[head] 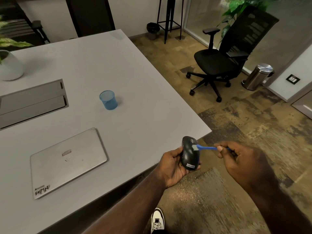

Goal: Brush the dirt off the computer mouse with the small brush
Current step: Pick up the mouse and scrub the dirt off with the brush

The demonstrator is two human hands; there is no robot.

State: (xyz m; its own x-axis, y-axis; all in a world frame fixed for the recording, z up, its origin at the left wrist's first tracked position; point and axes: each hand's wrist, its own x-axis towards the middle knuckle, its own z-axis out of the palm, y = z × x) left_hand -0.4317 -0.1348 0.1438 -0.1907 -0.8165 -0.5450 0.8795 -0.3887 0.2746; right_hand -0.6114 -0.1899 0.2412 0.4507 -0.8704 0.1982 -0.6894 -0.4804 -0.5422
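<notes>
Lower centre of the frame: I watch the black computer mouse [190,153] cradled off the table's [138,92] edge, gripped in the left hand [173,168], while the right hand [239,159] pinches the small brush [205,147], bristles on its back. Brushing looks underway; remaining dirt I cannot judge. A laptop [67,162] lies lower left.
</notes>
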